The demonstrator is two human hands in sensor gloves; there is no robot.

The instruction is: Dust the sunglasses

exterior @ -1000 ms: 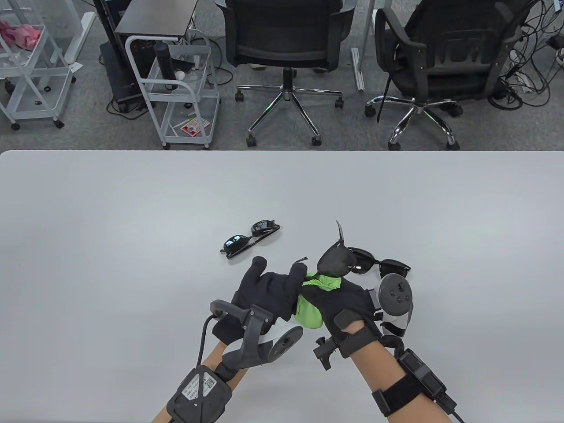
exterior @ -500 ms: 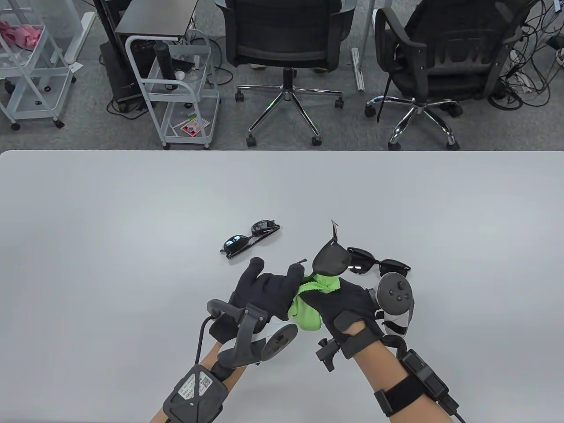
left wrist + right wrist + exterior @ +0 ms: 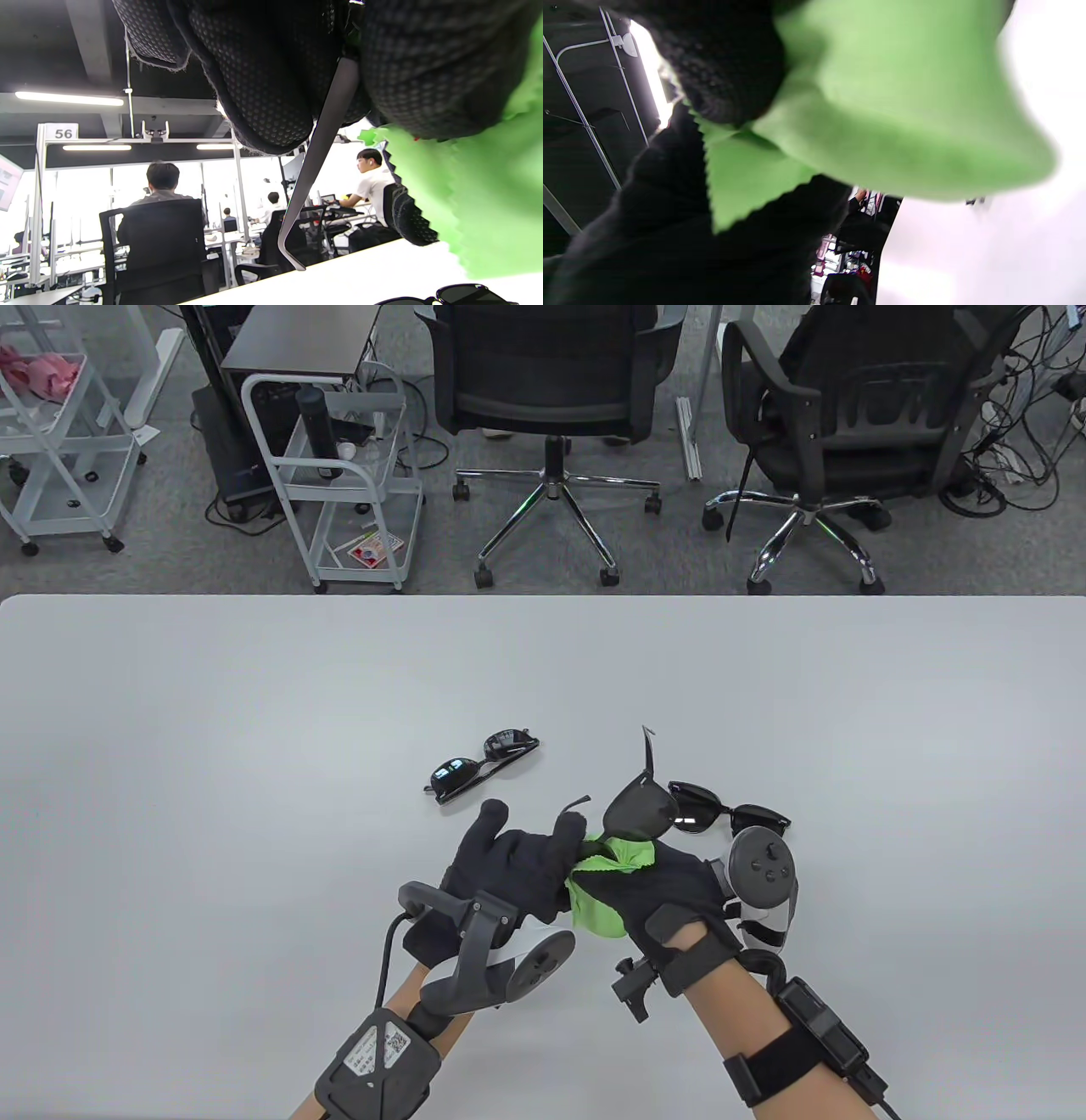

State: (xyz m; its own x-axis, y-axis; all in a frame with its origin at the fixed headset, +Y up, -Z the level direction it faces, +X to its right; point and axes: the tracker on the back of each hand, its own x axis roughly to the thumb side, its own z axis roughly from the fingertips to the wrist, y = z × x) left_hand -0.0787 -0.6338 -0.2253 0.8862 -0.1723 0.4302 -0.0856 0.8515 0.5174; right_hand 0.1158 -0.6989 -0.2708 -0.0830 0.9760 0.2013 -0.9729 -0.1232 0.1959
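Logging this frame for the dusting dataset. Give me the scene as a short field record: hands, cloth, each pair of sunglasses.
left hand: grips the held sunglasses by a temple arm
right hand: holds the green cloth against the held pair
held sunglasses: lifted between both hands, one dark lens showing
second sunglasses: folded, on the table, left of the hands
third sunglasses: on the table, behind the right hand

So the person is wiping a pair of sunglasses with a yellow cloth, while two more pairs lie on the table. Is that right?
Not quite: the cloth is green, not yellow, as the table view and both wrist views show. The rest holds: both hands work on the held sunglasses, and two other pairs lie on the table.
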